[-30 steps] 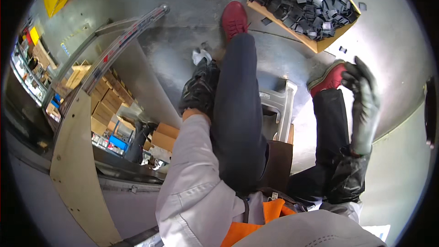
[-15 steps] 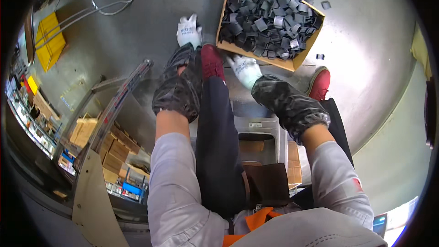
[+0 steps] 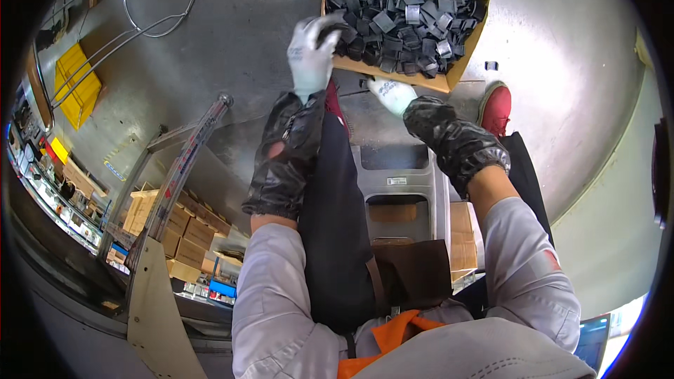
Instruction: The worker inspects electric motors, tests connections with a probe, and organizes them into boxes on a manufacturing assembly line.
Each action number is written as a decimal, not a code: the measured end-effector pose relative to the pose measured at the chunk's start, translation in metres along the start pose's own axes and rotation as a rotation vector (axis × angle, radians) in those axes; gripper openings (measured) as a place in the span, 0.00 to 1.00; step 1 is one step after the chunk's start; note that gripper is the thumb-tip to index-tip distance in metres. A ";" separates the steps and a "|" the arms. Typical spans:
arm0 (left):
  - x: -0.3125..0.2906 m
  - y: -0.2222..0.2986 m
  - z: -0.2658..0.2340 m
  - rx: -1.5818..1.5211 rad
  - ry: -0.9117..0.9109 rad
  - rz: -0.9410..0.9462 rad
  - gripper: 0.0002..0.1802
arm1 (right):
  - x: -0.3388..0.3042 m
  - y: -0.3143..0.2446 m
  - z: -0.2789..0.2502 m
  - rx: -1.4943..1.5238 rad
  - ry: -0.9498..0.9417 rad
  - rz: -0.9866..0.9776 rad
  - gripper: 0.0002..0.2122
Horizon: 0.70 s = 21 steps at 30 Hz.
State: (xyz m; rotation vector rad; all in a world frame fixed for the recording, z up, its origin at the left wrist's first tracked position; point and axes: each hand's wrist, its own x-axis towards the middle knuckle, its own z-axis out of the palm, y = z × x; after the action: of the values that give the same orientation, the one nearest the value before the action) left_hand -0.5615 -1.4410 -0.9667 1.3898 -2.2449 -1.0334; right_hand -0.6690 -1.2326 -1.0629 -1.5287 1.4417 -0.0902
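Note:
My left hand (image 3: 310,60), in a white glove, is raised at the near left corner of a cardboard box (image 3: 460,74). Its thumb and fingers curl round a dark piece, partly blurred, which looks like the black plastic pieces (image 3: 404,21) heaped in the box. These are small, slightly curved and have raised edges. Low against the box's near side is my right hand (image 3: 394,96), gloved the same way. Its fingers look closed, with a small dark bit at their tips; the box edge partly hides them. Black sleeve covers wrap both forearms.
One loose piece (image 3: 491,66) lies on the floor right of the box, others behind it. My red shoes (image 3: 496,109) flank the box's near side. A grey plastic step stool (image 3: 439,203) stands between my legs. To the left are a metal frame (image 3: 186,161) and a yellow bin (image 3: 77,84).
My left hand has come up from the floor beside my left shoe to the box corner, with a dark piece now in its fingers. My right hand has shifted slightly right along the box.

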 end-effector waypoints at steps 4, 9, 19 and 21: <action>-0.021 0.007 0.002 -0.039 0.094 -0.166 0.12 | -0.042 0.001 -0.003 -0.154 0.039 -0.061 0.10; -0.122 -0.044 0.014 0.145 -0.545 -0.206 0.16 | -0.129 0.053 0.017 -0.028 -0.023 0.212 0.08; -0.123 -0.064 0.119 0.751 -0.847 0.118 0.13 | -0.169 0.184 -0.056 0.234 0.742 0.946 0.23; -0.129 -0.079 0.115 0.780 -0.847 0.233 0.14 | -0.141 0.193 -0.052 0.409 0.562 1.022 0.28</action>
State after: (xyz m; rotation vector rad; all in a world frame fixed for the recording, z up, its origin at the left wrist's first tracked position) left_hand -0.5151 -1.3022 -1.0890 0.9212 -3.6099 -0.7592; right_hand -0.8803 -1.1130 -1.0897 -0.3170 2.3194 -0.1862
